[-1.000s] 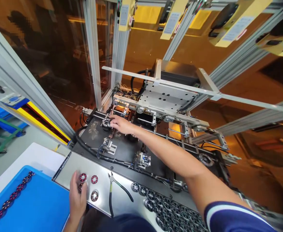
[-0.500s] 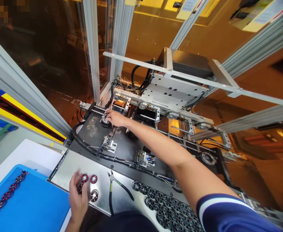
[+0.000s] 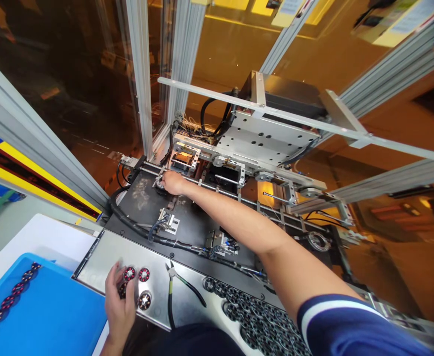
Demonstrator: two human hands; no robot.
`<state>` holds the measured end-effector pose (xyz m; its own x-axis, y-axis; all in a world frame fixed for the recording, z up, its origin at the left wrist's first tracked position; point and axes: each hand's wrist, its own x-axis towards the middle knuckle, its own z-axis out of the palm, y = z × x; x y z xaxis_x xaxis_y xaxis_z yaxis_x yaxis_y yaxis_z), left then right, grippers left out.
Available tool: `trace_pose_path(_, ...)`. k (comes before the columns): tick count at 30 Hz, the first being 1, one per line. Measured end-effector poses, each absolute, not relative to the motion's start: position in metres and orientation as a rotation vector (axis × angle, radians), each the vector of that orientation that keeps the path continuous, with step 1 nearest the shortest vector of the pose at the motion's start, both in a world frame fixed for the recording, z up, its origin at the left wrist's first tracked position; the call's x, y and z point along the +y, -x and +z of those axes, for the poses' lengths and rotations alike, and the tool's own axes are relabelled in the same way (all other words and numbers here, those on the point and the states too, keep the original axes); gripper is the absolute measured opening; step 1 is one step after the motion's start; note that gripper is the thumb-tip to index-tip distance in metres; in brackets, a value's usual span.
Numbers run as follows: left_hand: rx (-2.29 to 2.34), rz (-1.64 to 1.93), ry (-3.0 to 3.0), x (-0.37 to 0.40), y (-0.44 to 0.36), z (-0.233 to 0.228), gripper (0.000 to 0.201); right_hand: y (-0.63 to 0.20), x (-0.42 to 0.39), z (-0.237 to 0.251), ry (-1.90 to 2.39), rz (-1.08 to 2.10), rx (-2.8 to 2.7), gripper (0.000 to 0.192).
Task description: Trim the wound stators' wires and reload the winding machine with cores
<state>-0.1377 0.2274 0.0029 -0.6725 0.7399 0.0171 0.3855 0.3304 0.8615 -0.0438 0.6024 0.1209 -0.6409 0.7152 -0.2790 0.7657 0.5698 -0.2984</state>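
Two bare hands are at work at a machine bench, and we see them from above. Our right hand (image 3: 172, 183) is stretched far forward onto the black machine bed (image 3: 195, 227), its fingers curled down over a small round metal part (image 3: 160, 181) seated in a fixture at the bed's far left; we cannot tell whether the fingers actually pinch it. Our left hand (image 3: 119, 306) rests near us on the steel plate (image 3: 91, 269), its fingers closed loosely around a red wound stator (image 3: 122, 289). Three more stators lie just beside it: one (image 3: 129, 273) at the fingertips, another (image 3: 144, 274) to its right, and a paler one (image 3: 145, 299) nearer us. Black-handled pliers (image 3: 170, 291) lie on the plate to the right of them. A blue tray (image 3: 54, 316) at our left carries a row of red stators (image 3: 9, 299) along its far edge.
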Motion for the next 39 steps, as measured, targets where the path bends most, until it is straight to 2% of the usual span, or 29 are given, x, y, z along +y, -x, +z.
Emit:
trace_pose_path(8, 2.23, 1.311, -1.011, 0.231, 0.138, 0.004, 0.068, 0.038, 0.602, 0.119, -1.196, -0.466, 2.806, 0.032)
trace_pose_path(18, 2.414, 1.426, -1.005, 0.207, 0.142, 0.03, 0.068, -0.01, 0.577, 0.114, -0.754, -0.177, 3.087, 0.038)
trace_pose_path(23, 2.323, 1.519, -1.216, 0.214, 0.132, 0.06, 0.071, -0.01, 0.565, 0.149, -0.777, -0.157, 3.16, 0.037)
trace_pose_path(27, 2.192, 1.619, -1.386, 0.219, 0.12, 0.078, 0.078, -0.064, 0.504, 0.171, -0.826, -0.175, 3.32, 0.047)
trace_pose_path(30, 2.123, 1.623, -1.422, 0.218, 0.106, 0.081, 0.079, -0.128, 0.425, 0.149, -0.695, -0.421, 3.424, 0.038)
trace_pose_path(33, 2.089, 1.543, -1.429, 0.218, 0.087, 0.08, 0.076, -0.176, 0.356, 0.102, -0.793, -0.461, 3.309, 0.023)
trace_pose_path(36, 2.021, 1.46, -1.461, 0.22, 0.07, 0.082, 0.072, -0.193, 0.321, 0.061, -0.945, -0.457, 3.19, 0.02)
trace_pose_path(39, 1.939, 1.393, -1.504, 0.224, 0.057, 0.089, 0.069, -0.188, 0.314, 0.044, -1.0, -0.498, 3.107, 0.019)
